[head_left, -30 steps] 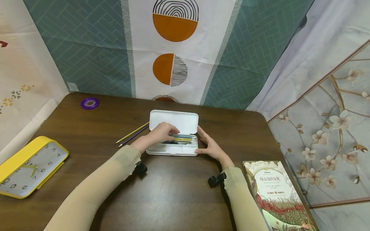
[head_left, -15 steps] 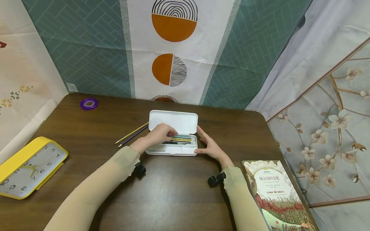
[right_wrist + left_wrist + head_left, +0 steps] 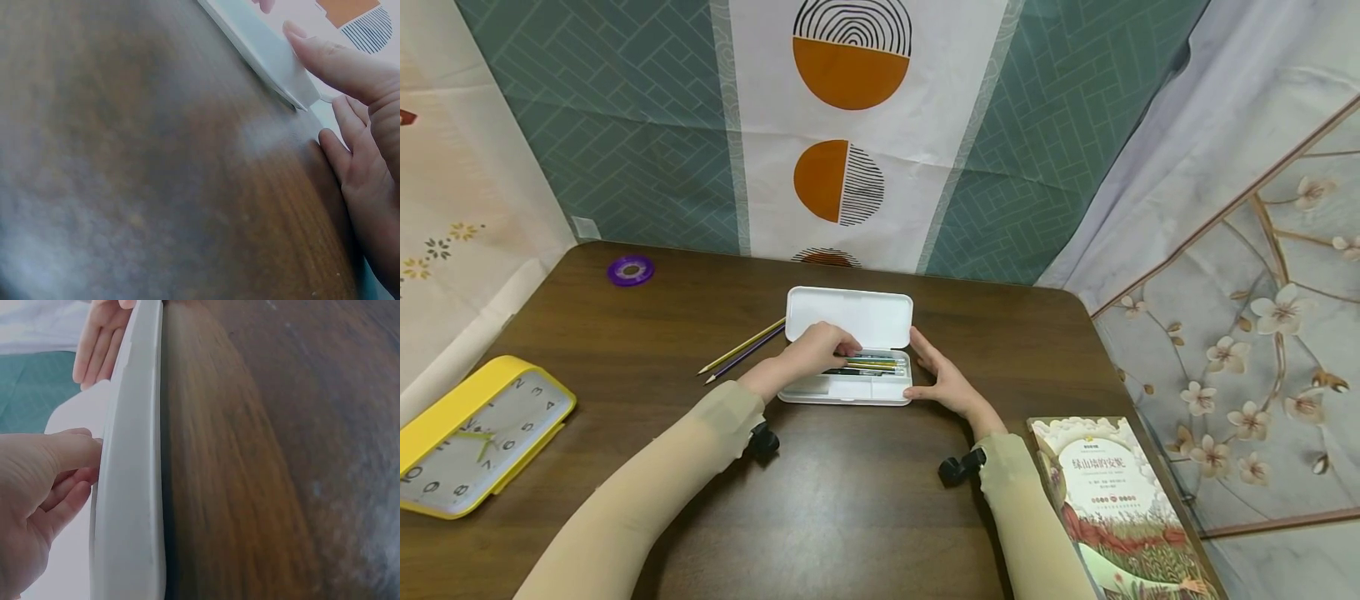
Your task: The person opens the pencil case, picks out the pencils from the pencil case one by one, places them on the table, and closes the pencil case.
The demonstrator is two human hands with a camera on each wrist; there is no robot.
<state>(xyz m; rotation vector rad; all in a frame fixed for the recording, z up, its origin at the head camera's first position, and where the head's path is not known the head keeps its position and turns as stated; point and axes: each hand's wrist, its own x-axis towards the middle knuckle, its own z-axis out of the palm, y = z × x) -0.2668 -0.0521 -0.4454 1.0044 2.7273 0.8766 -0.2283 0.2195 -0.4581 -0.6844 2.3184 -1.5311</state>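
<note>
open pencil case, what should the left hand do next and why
Probably lift the left hand out of the pencil case: it sits over the pencils inside, blocking the open lid from closing, while two loose pencils lie outside. The right hand, at the case's right end, could steady it.

One case (image 3: 859, 390), one clock (image 3: 493, 429), one book (image 3: 1116, 500), seemingly five-plus pencils (image 3: 742, 346).

The left hand (image 3: 808, 353) partly hides the boxed pencils (image 3: 880, 365); the head view crops the clock (image 3: 512, 429).

left hand (image 3: 816, 346) reaching inward, fingers (image 3: 70, 500) curled; right hand (image 3: 951, 385) spread, thumb (image 3: 340, 65) apart
</note>
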